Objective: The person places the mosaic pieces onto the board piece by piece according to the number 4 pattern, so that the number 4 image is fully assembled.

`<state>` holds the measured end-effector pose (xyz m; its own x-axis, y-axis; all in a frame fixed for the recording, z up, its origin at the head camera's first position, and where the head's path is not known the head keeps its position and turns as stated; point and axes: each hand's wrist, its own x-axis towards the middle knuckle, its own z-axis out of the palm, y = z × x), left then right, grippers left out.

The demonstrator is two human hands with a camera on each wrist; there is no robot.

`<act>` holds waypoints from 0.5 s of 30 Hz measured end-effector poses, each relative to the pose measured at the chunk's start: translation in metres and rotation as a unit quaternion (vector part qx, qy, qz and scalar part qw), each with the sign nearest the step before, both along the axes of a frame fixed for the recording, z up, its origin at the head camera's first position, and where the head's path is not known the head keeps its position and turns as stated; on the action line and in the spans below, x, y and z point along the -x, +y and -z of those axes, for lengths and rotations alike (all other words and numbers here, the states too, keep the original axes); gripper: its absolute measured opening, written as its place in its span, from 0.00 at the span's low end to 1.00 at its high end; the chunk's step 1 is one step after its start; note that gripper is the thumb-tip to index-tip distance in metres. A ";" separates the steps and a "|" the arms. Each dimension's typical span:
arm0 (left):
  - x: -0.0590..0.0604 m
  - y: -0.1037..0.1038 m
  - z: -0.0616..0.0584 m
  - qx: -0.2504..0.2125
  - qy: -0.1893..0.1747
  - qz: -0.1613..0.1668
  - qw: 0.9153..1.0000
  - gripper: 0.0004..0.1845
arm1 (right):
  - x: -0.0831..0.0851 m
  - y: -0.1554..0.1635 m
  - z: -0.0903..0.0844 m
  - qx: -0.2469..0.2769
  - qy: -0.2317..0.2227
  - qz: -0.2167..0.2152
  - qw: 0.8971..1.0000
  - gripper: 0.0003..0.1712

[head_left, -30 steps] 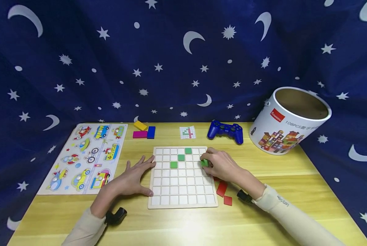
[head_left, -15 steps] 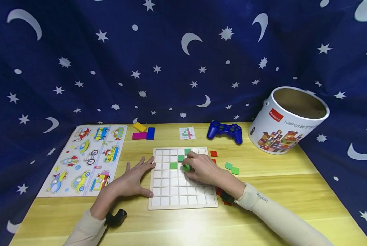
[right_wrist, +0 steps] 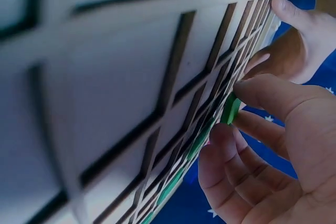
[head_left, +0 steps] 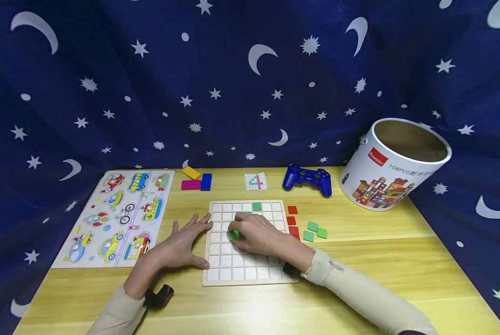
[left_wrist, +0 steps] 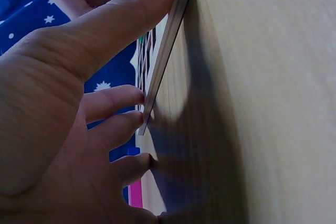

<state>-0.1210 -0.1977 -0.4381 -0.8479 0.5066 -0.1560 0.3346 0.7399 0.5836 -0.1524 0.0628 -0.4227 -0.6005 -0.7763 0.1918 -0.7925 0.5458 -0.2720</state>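
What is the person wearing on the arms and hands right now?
Both arms wear long cream sleeves; the right sleeve has small dark lettering near the cuff. A black device sits at each wrist. The left hand and right hand are bare, without gloves.

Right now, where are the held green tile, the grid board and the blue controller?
green tile (head_left: pixel 233 235), head view, its visible face.
grid board (head_left: pixel 250 273), head view, bare near row.
blue controller (head_left: pixel 307 178), head view, its middle.

Light wooden tabletop (head_left: pixel 379 260), evenly lit, enclosed at its rear and side edges by draped navy cloth backdrop (head_left: pixel 233 93) printed with white moons and stars.
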 end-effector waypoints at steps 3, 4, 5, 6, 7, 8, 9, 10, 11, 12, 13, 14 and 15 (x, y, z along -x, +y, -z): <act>0.000 0.000 0.000 0.000 0.000 0.000 1.000 0.57 | 0.000 -0.006 0.001 -0.009 0.004 -0.003 1.000 0.08; -0.001 0.000 0.001 0.001 -0.001 0.000 1.000 0.57 | 0.000 -0.008 0.001 -0.011 0.006 -0.004 1.000 0.07; -0.001 0.000 0.001 0.001 0.000 0.000 1.000 0.57 | 0.000 -0.010 0.001 -0.014 0.008 -0.004 1.000 0.07; -0.001 0.000 0.001 0.003 -0.002 -0.001 1.000 0.57 | 0.000 -0.012 0.001 -0.017 0.009 -0.005 1.000 0.07; 0.000 0.001 0.001 0.004 -0.003 -0.002 1.000 0.57 | 0.000 -0.013 0.001 -0.019 0.008 -0.004 1.000 0.07; 0.000 0.001 0.002 0.006 -0.004 -0.002 1.000 0.57 | 0.001 -0.015 0.001 -0.021 0.007 -0.004 1.000 0.07; 0.000 0.001 0.002 0.006 -0.003 -0.003 1.000 0.57 | 0.001 -0.016 0.000 -0.022 0.005 -0.004 1.000 0.07; 0.000 0.001 0.002 0.006 -0.003 -0.003 1.000 0.57 | 0.001 -0.017 0.000 -0.023 0.002 -0.005 1.000 0.07; 0.000 0.001 0.002 0.006 -0.003 -0.002 1.000 0.57 | 0.002 -0.018 0.000 -0.025 -0.002 -0.006 1.000 0.06; 0.000 0.001 0.002 0.007 -0.004 -0.003 1.000 0.57 | 0.002 -0.019 0.000 -0.027 -0.006 -0.007 1.000 0.06; 0.001 0.001 0.001 0.007 -0.005 -0.003 1.000 0.58 | 0.003 -0.020 -0.001 -0.028 -0.010 -0.010 1.000 0.06; 0.001 0.001 0.001 0.006 -0.005 -0.003 1.000 0.58 | 0.004 -0.021 0.000 -0.029 -0.014 -0.013 0.999 0.06; 0.001 0.001 0.001 0.005 -0.004 -0.002 1.000 0.57 | 0.004 -0.022 -0.001 -0.028 -0.020 -0.016 0.999 0.06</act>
<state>-0.1217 -0.1971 -0.4392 -0.8490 0.5006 -0.1692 0.3257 0.7479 0.5784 -0.1569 0.0411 -0.4219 -0.5819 -0.8039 0.1233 -0.7987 0.5362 -0.2731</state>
